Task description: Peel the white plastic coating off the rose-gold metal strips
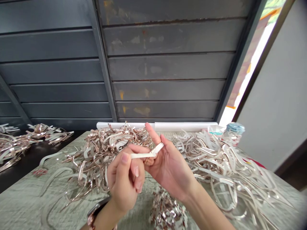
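Dark grey slats (168,38) run across the background, behind a pale bench (26,204) with a wood-like grain. At far left, a heap of shiny strips (14,147) lies on a black surface (39,156). Next comes a loose tangle of rose-gold and white strips (96,156) on the bench, some curling out toward the left edge. Behind it, a long white roll (187,126) stretches to the right.

The left hand (126,182), with a dark band (99,206) on its wrist, has its grip pressed together, thumb and forefinger pinching one end of a narrow white strip (140,156). This strip is held above the bench and bends near its middle, reaching the right hand (172,169). That hand is turned palm inward, one finger pointing up; whether its grip is closed on the strip, I cannot tell. Below the hands sits a crinkled metallic bundle (168,212).

Farther right, a silvery tangle (216,159) spreads over the bench, with a small packet (215,129) and a blue-lidded jar (233,134) behind it. A plain grey wall (283,80) closes the right side.
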